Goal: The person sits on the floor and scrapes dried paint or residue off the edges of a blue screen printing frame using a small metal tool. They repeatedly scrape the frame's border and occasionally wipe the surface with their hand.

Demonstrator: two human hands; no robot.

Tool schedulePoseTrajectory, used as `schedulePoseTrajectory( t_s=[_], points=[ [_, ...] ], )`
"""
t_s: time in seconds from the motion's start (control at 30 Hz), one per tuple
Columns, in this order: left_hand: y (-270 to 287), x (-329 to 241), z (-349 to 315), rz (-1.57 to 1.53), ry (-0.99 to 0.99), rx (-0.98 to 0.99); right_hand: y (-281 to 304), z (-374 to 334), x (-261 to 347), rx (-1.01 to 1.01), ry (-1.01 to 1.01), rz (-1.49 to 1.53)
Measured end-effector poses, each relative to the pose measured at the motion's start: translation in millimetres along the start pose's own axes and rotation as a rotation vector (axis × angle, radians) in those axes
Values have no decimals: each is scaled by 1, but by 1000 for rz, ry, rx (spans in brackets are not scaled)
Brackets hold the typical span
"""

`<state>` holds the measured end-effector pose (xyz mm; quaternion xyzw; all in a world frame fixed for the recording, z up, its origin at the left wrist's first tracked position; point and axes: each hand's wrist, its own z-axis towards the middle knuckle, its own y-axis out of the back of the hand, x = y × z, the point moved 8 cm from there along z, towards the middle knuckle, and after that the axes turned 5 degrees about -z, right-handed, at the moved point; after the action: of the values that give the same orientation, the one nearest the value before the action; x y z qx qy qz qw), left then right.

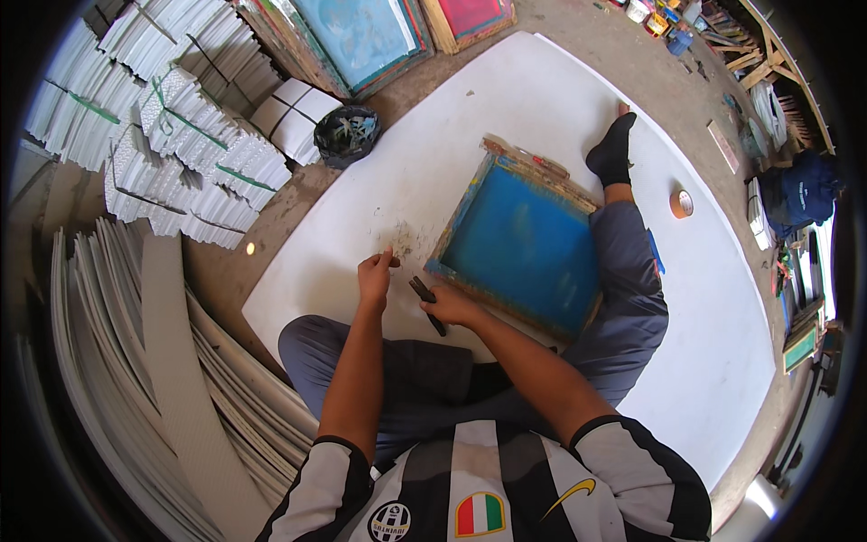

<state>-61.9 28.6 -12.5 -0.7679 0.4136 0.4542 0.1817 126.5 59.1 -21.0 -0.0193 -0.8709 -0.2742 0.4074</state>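
My right hand (453, 305) is closed around dark pliers (424, 292), held low over the white sheet near the frame's lower left corner. Close by on the left, my left hand (374, 278) has its fingers pinched together; whatever they hold is too small to make out. Just beyond its fingertips, a scatter of small scraps (403, 237) lies on the white sheet (339, 239). To the right of both hands rests a wooden screen-printing frame (528, 248) with blue mesh, its right side against my outstretched leg. Neither hand touches the frame.
A tape roll (681, 204) sits on the sheet beyond my right leg. Strapped bundles of white sheets (181, 117) and a black bag (347, 135) stand at the far left. Long pale strips (167, 334) lie nearer. More frames (357, 41) lean at the back.
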Motion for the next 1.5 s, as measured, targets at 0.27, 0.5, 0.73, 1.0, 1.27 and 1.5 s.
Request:
schedulePoseTrajectory(
  t_s=[0.27,0.5,0.73,1.0,1.27,1.5],
  points=[
    [-9,4,-10,112,-104,60,3,-8,0,-58,4,26],
    [-44,-31,-31,555,-447,7,1,-35,0,-3,-77,-209],
    [-79,-39,-47,674,-576,-86,10,-59,-1,-130,-106,-281],
    [-89,-36,-51,730,-630,-186,40,-79,14,-805,294,-457],
    [-105,-36,-46,1242,-714,-266,70,-75,-30,-1012,242,-411],
    [-107,-29,-23,1314,-479,-33,66,-71,-29,-1026,208,-504]
  ],
)
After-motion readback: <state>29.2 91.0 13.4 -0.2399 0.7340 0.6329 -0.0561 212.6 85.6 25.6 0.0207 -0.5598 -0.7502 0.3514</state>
